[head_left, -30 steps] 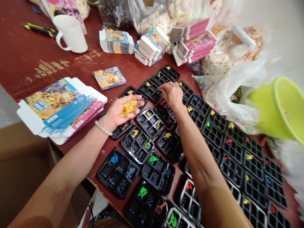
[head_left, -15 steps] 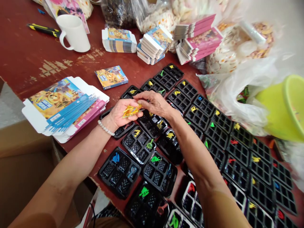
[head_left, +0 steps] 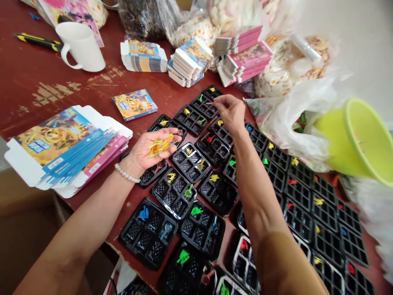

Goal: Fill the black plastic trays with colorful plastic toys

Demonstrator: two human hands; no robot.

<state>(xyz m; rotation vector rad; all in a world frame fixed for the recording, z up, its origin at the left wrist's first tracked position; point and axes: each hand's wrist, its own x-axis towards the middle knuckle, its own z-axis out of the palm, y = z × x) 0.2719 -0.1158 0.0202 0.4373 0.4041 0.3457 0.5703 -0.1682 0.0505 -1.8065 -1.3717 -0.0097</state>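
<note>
My left hand (head_left: 150,149), palm up with a white bead bracelet at the wrist, is cupped round a small bunch of yellow and orange plastic toys (head_left: 159,144). It hovers over the near-left black trays. My right hand (head_left: 229,111) reaches to the far end of the rows and pinches a tiny piece over a black compartment tray (head_left: 205,104). Several black trays (head_left: 179,192) lie in rows on the dark red table (head_left: 37,78), most holding a small coloured toy.
Flat printed box blanks (head_left: 61,143) lie at the left edge. One small box (head_left: 134,104) sits alone; stacks of boxes (head_left: 188,61) stand behind the trays. A white mug (head_left: 80,46), plastic bags (head_left: 294,106) and a green tub (head_left: 359,139) are also there.
My right hand left the bunch in my left palm and moved away to the far trays. My left hand stayed nearly in place. The camera shifted slightly.
</note>
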